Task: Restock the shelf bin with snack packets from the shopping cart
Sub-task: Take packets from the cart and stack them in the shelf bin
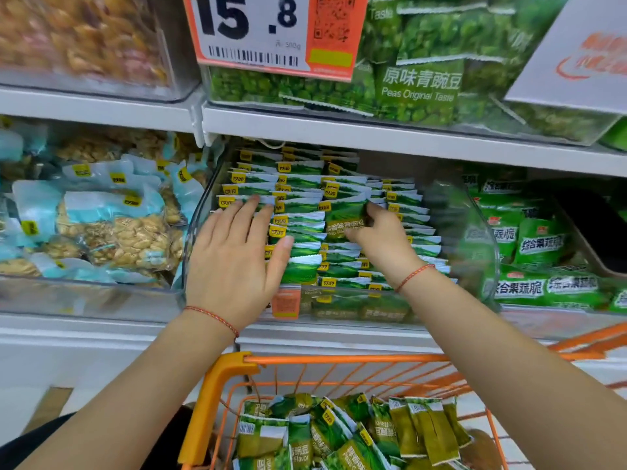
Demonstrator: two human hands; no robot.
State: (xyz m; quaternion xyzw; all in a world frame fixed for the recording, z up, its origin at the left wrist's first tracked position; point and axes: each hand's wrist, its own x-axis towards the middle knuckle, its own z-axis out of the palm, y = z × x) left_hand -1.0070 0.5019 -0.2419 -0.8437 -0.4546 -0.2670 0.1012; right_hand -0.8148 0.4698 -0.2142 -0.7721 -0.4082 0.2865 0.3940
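A clear plastic shelf bin (485,239) on the middle shelf holds several rows of green and white snack packets (302,205) standing on edge. My left hand (234,256) lies flat with straight fingers on the left rows of packets. My right hand (383,235) pinches one green packet (344,217) at the middle of the bin, among the rows. Below, the orange shopping cart (230,371) holds a loose heap of the same green packets (346,435).
A bin of pale blue nut packets (101,225) sits to the left, a bin of green vegetable-crisp packets (543,245) to the right. Above hang a 15.8 price tag (271,32) and a bin of green pea packets (420,83). The upper shelf edge (373,137) overhangs the bin.
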